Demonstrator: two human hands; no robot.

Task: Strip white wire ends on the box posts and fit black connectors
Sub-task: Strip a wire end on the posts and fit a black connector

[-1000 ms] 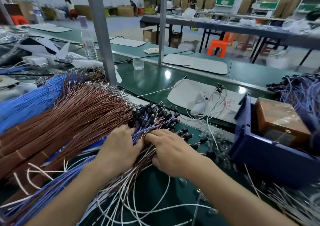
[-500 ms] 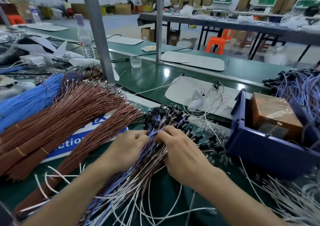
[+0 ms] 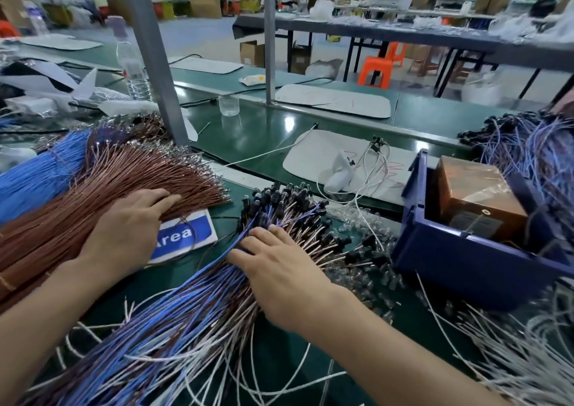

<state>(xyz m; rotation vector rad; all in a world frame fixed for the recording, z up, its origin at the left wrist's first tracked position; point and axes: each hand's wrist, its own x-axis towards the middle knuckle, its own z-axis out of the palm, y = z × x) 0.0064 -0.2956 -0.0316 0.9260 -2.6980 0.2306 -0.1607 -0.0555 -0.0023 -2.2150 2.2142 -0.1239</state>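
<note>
Black connectors [image 3: 289,206] cap many blue-and-brown leads [image 3: 186,321], centre frame; right hand [image 3: 279,269] presses flat there, left hand [image 3: 130,228] lies flat on brown wires [image 3: 93,194], neither grasping. White wires [image 3: 512,353], lower right, lie loose: most work apparently remains.

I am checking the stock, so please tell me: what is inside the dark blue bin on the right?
The dark blue bin holds a brown box with a glossy top. What lies under or behind the box is covered.

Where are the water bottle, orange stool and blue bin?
water bottle [image 3: 133,70], head view, on its clear body.
orange stool [image 3: 377,63], head view, on its seat.
blue bin [image 3: 466,259], head view, on its near wall.
</note>
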